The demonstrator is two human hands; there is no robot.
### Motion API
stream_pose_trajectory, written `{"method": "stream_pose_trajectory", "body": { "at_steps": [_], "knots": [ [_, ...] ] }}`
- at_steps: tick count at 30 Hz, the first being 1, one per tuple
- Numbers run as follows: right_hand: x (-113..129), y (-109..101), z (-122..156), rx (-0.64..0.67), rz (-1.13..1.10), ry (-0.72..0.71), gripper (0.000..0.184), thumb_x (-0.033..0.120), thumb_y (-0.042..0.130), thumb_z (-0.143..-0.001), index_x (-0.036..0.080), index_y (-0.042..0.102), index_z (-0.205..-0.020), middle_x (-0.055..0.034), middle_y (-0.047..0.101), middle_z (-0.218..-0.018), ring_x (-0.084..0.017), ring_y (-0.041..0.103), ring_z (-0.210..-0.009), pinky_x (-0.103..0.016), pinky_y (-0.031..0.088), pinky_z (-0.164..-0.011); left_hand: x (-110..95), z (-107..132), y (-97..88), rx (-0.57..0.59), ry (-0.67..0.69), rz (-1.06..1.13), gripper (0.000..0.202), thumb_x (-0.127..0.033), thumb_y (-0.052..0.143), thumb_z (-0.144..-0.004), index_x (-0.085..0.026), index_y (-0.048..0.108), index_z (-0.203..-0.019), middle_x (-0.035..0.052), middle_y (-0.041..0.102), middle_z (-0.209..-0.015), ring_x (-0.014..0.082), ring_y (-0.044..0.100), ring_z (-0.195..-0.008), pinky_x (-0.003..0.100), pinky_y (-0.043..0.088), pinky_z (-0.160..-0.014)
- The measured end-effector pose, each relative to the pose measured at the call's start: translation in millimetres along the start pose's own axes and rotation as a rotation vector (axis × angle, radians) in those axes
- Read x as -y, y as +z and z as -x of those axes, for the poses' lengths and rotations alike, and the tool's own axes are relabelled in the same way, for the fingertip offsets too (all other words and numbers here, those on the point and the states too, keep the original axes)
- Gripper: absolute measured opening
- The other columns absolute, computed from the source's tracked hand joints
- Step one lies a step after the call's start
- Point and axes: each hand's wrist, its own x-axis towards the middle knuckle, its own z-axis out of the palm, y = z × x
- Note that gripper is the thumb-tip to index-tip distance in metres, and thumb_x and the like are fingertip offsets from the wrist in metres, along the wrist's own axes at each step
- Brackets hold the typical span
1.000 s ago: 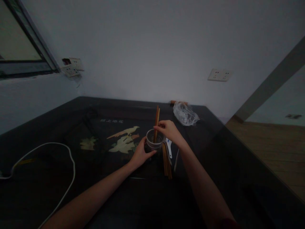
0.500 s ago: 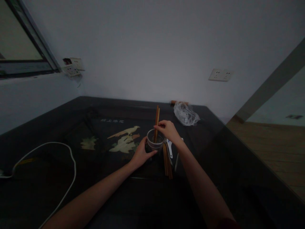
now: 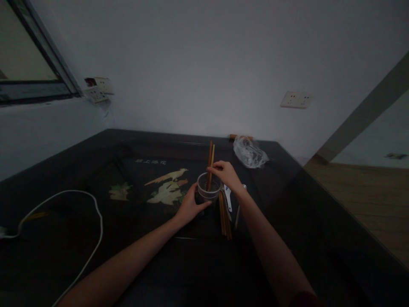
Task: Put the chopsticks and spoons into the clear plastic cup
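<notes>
A round clear holder cup (image 3: 208, 192) stands on the dark table (image 3: 96, 264). My left hand (image 3: 190, 207) wraps around the cup's near left side and steadies it. My right hand (image 3: 225, 174) pinches two wooden chopsticks (image 3: 210, 158) that stand upright with their lower ends inside the cup. Just right of the cup, several more wooden chopsticks (image 3: 224, 217) lie flat on the table, beside a white spoon (image 3: 228, 197).
A white cable (image 3: 96, 221) loops over the table's left part. A crumpled clear plastic bag (image 3: 249, 152) lies at the back right near the wall. A bird and leaf picture (image 3: 166, 185) is set in the tabletop. Wooden floor (image 3: 367, 200) lies to the right.
Both hands and the cup stay almost still. The chopsticks in my right hand stay upright in the cup with only a slight shift.
</notes>
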Motion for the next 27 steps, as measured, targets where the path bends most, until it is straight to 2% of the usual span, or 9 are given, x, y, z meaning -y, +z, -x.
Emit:
{"method": "stream_pose_trajectory", "body": {
  "at_steps": [13, 19, 27],
  "knots": [
    [-1.7, 0.4, 0.4, 0.027, -0.092, 0.016, 0.03, 0.04, 0.06, -0.076, 0.012, 0.07, -0.074, -0.002, 0.063, -0.066, -0.013, 0.052, -0.062, -0.024, 0.036, -0.059, 1.3, -0.2, 0.2, -0.01, -0.002, 0.033, 0.069, -0.028, 0.074, -0.069, -0.018, 0.04, -0.127, 0.0124, 0.053, -0.129, 0.0264, 0.052, -0.119, 0.045, 0.039, -0.103],
    [-0.7, -3.8, -0.2, -0.066, -0.031, 0.041, 0.021, 0.032, 0.064, -0.075, 0.013, 0.072, -0.073, -0.0054, 0.068, -0.071, -0.016, 0.059, -0.067, -0.025, 0.04, -0.062, 0.9, -0.4, -0.1, -0.013, -0.008, 0.023, 0.069, -0.028, 0.074, -0.068, -0.018, 0.04, -0.127, 0.0135, 0.053, -0.129, 0.0275, 0.051, -0.12, 0.047, 0.038, -0.103],
    [2.6, -1.7, 0.0, -0.104, 0.002, 0.043, 0.015, 0.027, 0.065, -0.075, 0.014, 0.073, -0.071, -0.006, 0.07, -0.071, -0.016, 0.061, -0.066, -0.025, 0.042, -0.061, -1.8, -0.2, -0.3, -0.004, -0.004, 0.01, 0.066, -0.027, 0.073, -0.069, -0.017, 0.04, -0.125, 0.0135, 0.052, -0.129, 0.0266, 0.051, -0.12, 0.045, 0.037, -0.104]
  ]
}}
